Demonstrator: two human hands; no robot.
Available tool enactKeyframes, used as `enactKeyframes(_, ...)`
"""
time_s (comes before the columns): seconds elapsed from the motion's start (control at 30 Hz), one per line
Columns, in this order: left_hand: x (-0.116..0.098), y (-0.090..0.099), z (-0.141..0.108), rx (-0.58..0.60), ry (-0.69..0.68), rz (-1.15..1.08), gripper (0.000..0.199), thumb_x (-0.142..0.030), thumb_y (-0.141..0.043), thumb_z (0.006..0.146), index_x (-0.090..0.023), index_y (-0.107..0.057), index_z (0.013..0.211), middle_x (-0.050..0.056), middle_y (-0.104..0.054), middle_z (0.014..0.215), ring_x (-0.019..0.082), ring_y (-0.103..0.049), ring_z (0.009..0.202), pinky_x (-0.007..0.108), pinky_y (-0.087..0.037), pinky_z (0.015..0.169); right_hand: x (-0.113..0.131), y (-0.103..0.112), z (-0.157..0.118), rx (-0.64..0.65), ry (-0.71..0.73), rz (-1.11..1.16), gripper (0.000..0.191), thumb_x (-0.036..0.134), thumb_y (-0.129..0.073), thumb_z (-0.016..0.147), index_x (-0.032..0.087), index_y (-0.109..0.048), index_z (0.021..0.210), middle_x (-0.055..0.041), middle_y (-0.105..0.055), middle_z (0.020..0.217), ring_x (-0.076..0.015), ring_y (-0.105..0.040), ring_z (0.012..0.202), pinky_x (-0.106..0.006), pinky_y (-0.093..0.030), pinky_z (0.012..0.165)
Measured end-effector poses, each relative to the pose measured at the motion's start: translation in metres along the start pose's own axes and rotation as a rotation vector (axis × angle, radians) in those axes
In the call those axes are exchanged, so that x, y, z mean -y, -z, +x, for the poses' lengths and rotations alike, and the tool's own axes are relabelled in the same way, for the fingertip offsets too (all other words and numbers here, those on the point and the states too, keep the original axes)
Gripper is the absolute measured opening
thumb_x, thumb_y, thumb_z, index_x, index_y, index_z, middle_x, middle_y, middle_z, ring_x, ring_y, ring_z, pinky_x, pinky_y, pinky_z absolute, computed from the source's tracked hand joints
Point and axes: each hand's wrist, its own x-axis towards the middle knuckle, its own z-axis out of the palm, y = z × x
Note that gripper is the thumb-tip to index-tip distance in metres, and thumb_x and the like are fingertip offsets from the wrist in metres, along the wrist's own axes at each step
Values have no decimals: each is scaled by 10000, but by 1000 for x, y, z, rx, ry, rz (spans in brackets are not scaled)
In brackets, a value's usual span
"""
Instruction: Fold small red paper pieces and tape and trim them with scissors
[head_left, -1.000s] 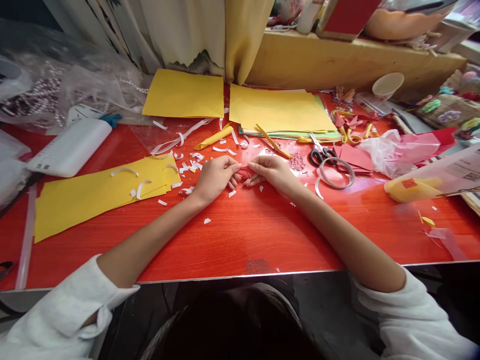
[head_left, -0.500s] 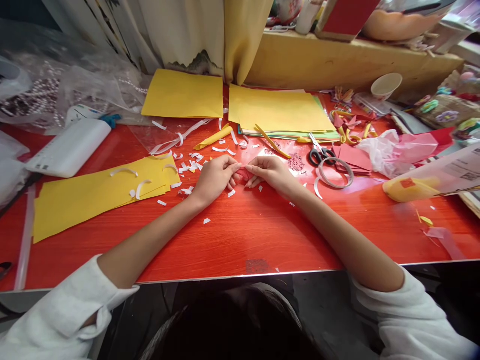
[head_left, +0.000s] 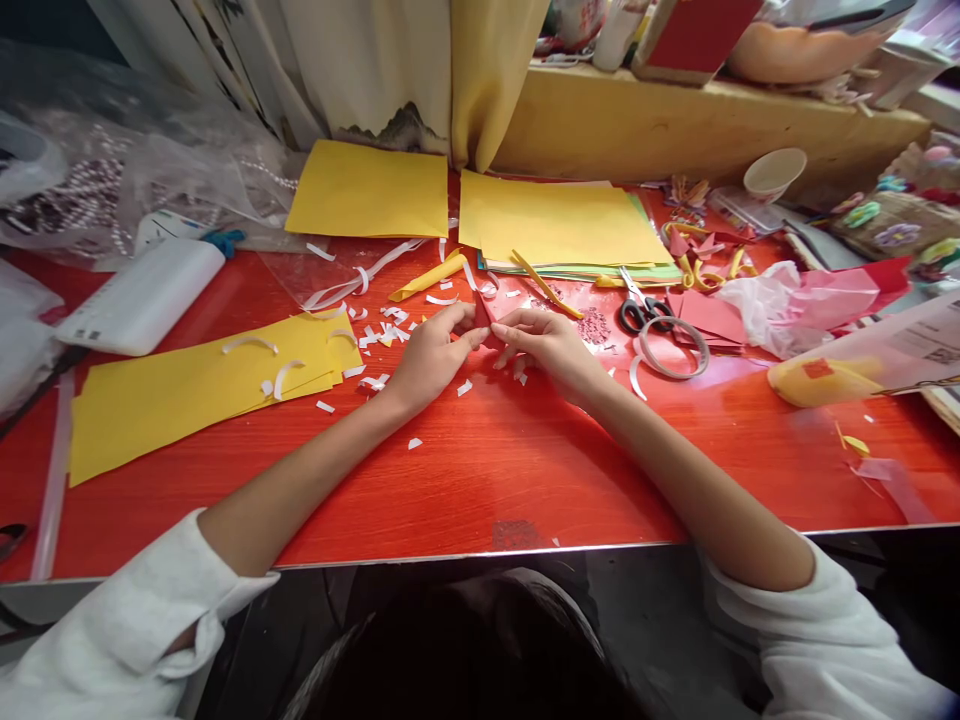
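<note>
Between my two hands, over the middle of the red table [head_left: 450, 490], is a small piece of folded red paper [head_left: 484, 310]. My left hand [head_left: 435, 355] grips it from the left, thumb and fingers pinched on its lower part. From the right, my right hand [head_left: 544, 345] pinches its edge, fingertips close to my left thumb. The paper's upper tip shows above the fingers; its lower part is hidden by them. Small white paper scraps [head_left: 390, 325] lie around my left hand. To the right of my right hand are scissors [head_left: 641, 305] and a roll of tape [head_left: 679, 348].
Yellow paper strips [head_left: 187, 395] lie at left, with yellow sheets [head_left: 367, 190] and a stack of coloured paper [head_left: 555, 215] at the back. A white box-shaped object [head_left: 142, 300] and plastic bags stand far left. Red paper squares [head_left: 709, 318] and a paper cup [head_left: 774, 175] are at right.
The red paper has been turned so that a pointed part now stands up above the fingers. My left fingers have shifted up along it, and my right hand's fingers have spread slightly.
</note>
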Motion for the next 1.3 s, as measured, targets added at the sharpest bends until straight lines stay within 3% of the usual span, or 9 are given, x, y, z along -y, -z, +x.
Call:
enactKeyframes(0.13,-1,1,0,-10,-46,116,238,-256,-455,880,-177,-645,999,37,-604,980,153,-548,964,269,-402,880,3,-1,-1,83,0,-223,237,353,-666,757,126,-628,704,6,-572,543,-69,-518,449,-170,-411,415)
enactKeyframes(0.3,1,1,0,6,-19,19,320,-260,-536,836,-189,-576,1146,40,-598,1115,156,-549,1027,264,-413,905,0,-5,-1,103,-38,-43,136,263,-613,796,131,-615,767,-23,-649,674,-93,-618,552,-187,-490,513)
enactKeyframes(0.4,-1,2,0,10,-40,79,257,-200,-507,844,-198,-622,1074,32,-606,1051,150,-545,997,272,-411,905,2,-5,-1,116,-81,-17,125,243,-627,786,121,-606,799,-48,-664,714,-129,-656,617,-225,-528,564)
enactKeyframes(0.5,-1,2,-1,27,-32,96,245,-200,-493,854,-218,-641,1048,33,-599,1005,148,-549,934,286,-424,874,3,-2,0,36,-4,5,198,270,-665,764,133,-597,891,-38,-668,740,-130,-650,610,-244,-537,572)
enactKeyframes(0.6,1,0,-1,15,38,-59,269,-238,-544,828,-226,-582,1095,18,-601,919,121,-572,773,265,-469,739,1,1,1,-28,62,64,180,265,-674,757,141,-603,867,-29,-673,766,-118,-650,635,-242,-542,628)
enactKeyframes(0.7,1,-1,-1,-6,85,-214,253,-262,-609,781,-191,-572,1021,4,-595,844,107,-575,718,235,-472,660,-2,4,3,-56,51,126,128,235,-677,746,134,-610,788,-26,-670,714,-110,-647,615,-220,-536,616)
enactKeyframes(0.93,-4,1,1,55,136,-302,186,-218,-627,749,-144,-657,917,3,-634,753,85,-566,644,217,-462,633,0,6,4,44,-63,96,168,225,-703,703,139,-637,833,-32,-687,684,-124,-660,618,-228,-543,622)
enactKeyframes(1.17,-5,2,1,42,179,-337,259,-254,-653,733,-149,-643,969,2,-656,740,104,-618,641,229,-505,630,-3,8,3,14,-5,185,176,179,-686,689,141,-657,858,-13,-689,706,-124,-664,635,-236,-540,654)
enactKeyframes(1.3,-8,2,0,46,211,-396,267,-249,-652,731,-158,-676,981,6,-681,715,116,-642,629,259,-539,653,-2,6,2,-19,-49,244,132,116,-627,686,142,-675,807,-8,-683,651,-108,-652,592,-206,-531,619)
